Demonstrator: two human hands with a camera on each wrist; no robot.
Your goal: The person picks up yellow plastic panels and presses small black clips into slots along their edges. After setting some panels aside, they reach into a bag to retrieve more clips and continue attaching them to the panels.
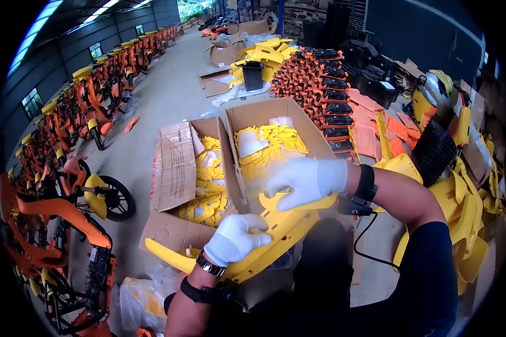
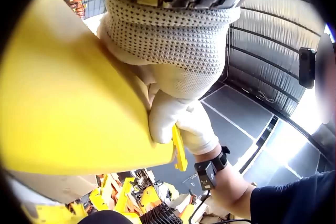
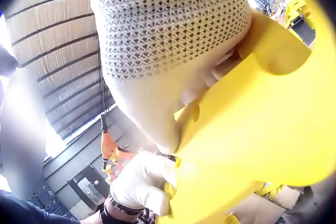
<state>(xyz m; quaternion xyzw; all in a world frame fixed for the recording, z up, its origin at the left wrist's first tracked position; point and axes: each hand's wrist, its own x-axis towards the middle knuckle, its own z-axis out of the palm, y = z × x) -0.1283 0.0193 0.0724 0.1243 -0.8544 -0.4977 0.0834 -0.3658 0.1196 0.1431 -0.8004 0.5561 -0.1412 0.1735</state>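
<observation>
A large curved yellow plastic panel (image 1: 272,247) lies slantwise in front of the person's body in the head view. The white-gloved left hand (image 1: 238,238) grips its near edge, thumb and fingers curled round it. Farther up to the right, the gloved right hand (image 1: 307,182) grips the panel's upper end, its fingertips partly hidden. In the left wrist view, the left hand (image 2: 176,98) holds the panel's edge beside a small yellow tab (image 2: 179,149). The right wrist view shows the right hand (image 3: 157,98) against the panel (image 3: 247,129), fingers mostly hidden behind it.
Two open cardboard boxes (image 1: 234,208) of small yellow parts stand beyond the panel. Orange parts with black pieces (image 1: 336,106) are stacked behind them. Orange scooters (image 1: 73,208) line the left side, yellow panels (image 1: 461,224) are heaped at the right, and a plastic bag (image 1: 143,303) lies lower left.
</observation>
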